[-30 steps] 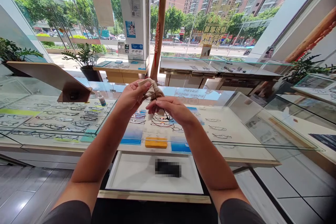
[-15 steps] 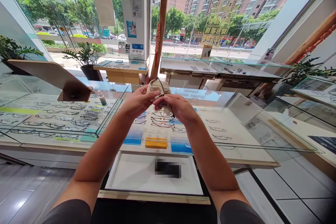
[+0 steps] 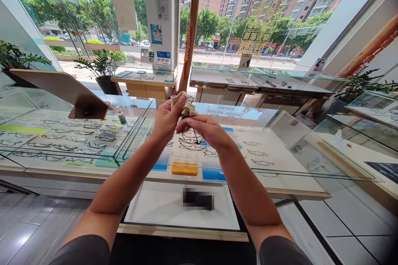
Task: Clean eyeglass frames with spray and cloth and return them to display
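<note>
Above the glass display counter, my left hand (image 3: pixel 168 118) is closed on a crumpled beige cloth (image 3: pixel 189 107), thumb on top. Part of a thin dark-framed pair of eyeglasses (image 3: pixel 195 136) shows at the cloth, and the rest hangs below my fingers. My right hand (image 3: pixel 209 127) pinches the eyeglasses just below the cloth, with its fingertips close to the left hand. The cloth and fingers hide much of the frame and the lens under them.
Rows of eyeglasses lie inside the glass counter (image 3: pixel 261 132), with a yellow block (image 3: pixel 184 168) near its front. A spray bottle (image 3: pixel 120 115) and a tilted brown board (image 3: pixel 62 87) stand to the left. Below, a white drawer (image 3: pixel 155 211) holds a blurred dark object (image 3: pixel 198 198).
My left hand has turned more upright and its thumb has shifted over the cloth. The cloth has bunched differently around the eyeglasses, which have tilted; my right hand has moved slightly down.
</note>
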Available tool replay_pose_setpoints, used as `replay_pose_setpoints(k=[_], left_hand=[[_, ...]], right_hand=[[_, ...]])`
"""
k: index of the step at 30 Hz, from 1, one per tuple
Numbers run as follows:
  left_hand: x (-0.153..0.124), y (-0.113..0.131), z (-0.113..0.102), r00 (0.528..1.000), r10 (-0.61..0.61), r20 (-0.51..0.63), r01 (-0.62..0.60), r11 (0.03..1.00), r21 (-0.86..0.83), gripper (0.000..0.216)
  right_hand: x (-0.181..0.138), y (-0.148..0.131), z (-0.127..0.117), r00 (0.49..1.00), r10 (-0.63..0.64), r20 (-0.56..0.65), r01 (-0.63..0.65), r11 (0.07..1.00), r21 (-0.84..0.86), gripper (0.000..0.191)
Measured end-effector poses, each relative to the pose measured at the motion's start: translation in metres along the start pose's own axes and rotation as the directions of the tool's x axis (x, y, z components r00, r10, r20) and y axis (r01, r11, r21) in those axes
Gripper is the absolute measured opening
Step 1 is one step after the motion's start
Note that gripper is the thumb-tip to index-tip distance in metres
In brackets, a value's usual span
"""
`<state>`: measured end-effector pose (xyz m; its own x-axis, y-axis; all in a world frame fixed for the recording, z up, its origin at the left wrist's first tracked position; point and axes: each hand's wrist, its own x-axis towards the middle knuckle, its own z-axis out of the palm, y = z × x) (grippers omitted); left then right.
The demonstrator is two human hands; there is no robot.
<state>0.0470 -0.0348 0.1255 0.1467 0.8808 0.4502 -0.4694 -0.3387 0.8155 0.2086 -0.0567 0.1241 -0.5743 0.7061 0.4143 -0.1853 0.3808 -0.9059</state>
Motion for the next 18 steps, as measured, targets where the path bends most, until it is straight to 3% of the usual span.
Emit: replay_pose_setpoints(k=[6,10,12,15,18], left_hand=[[0.011,0.008,-0.01,0.986,-0.161,0.051,0.166,0.978,-0.125,0.048],[0.018,0.013,-0.021,0.989,-0.146,0.005,0.145,0.975,-0.17,0.041],[0.018,0.015,-0.025,0.991,-0.135,0.005,0.134,0.979,-0.153,0.042],[0.014,0.016,-0.026,0.983,-0.155,0.096,0.163,0.984,-0.075,0.05],[0.006,0.014,-0.019,0.943,-0.206,0.26,0.202,0.978,0.042,0.055]], right_hand=[[-0.002,-0.005,-0.005,0.998,0.015,-0.067,-0.014,1.0,0.016,0.036],[-0.008,-0.012,-0.013,0.987,0.018,-0.157,-0.009,0.998,0.059,0.037],[-0.01,-0.016,-0.016,0.958,-0.028,-0.285,0.042,0.998,0.043,0.035],[-0.01,-0.019,-0.019,0.871,-0.142,-0.47,0.129,0.99,-0.061,0.033],[-0.007,-0.018,-0.017,0.841,-0.197,-0.504,0.169,0.98,-0.102,0.032]])
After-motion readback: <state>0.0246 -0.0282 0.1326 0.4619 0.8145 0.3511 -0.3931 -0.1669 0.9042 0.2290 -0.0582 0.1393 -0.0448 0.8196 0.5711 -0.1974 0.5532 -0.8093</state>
